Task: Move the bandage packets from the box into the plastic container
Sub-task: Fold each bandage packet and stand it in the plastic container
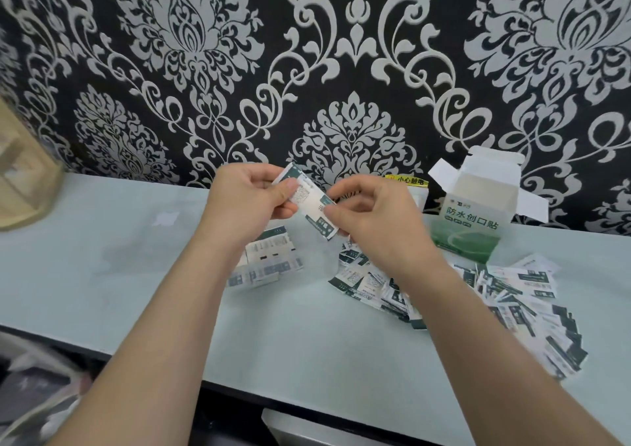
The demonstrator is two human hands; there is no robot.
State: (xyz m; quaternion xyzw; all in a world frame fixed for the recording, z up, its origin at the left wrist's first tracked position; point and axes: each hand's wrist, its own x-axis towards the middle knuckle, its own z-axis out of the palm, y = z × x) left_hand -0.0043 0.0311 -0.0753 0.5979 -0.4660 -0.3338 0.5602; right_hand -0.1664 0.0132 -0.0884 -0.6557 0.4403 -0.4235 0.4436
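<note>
Pinched at both ends, a bandage packet (309, 203) is held tilted above the table. Its upper end is gripped between the thumb and curled fingers of the left hand (249, 203), and its lower end is nipped by the fingertips of the right hand (372, 220). Whether one packet or several lie in that grip cannot be told.

Behind, the wall (341, 53) is covered in black paper with a pale floral pattern. The pale green table (136, 275) is set against it. At the far left a wooden shelf (20, 172) is seen in part.

The box (478, 216), white and green, is stood upright at the right near the wall, its top flaps opened. A wide spread of loose packets (539, 316) is strewn on the table in front of and right of the box. A smaller heap (368, 285) is partly hidden under the right wrist. A neat stack (269, 261) is laid below the left hand; whether clear plastic surrounds it cannot be told. A yellow label (406, 181) is glimpsed behind the right hand.
</note>
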